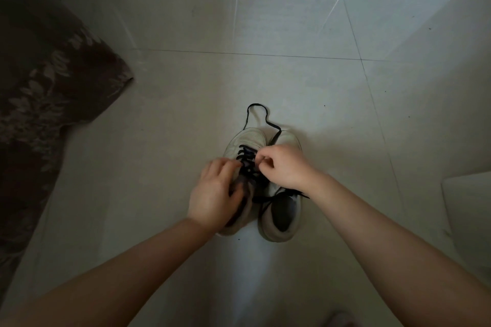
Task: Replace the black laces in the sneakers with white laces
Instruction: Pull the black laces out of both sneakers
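Two pale sneakers stand side by side on the tiled floor, toes pointing away from me. The left sneaker (pixel 245 141) carries black laces (pixel 247 159) crossed over its tongue. A loose end of black lace (pixel 261 114) loops on the floor beyond the toes. My left hand (pixel 215 191) grips the left sneaker's collar and tongue, thumb inside the opening. My right hand (pixel 285 167) is curled over the lacing and pinches a black lace between thumb and fingers. The right sneaker (pixel 280 216) shows its dark opening, with a black lace lying across it. No white laces are in view.
A dark cloth with a leaf pattern (pixel 45 93) covers something along the left side. A pale flat object (pixel 467 210) lies on the floor at the right edge. Light grey floor tiles (pixel 239 21) stretch beyond the sneakers.
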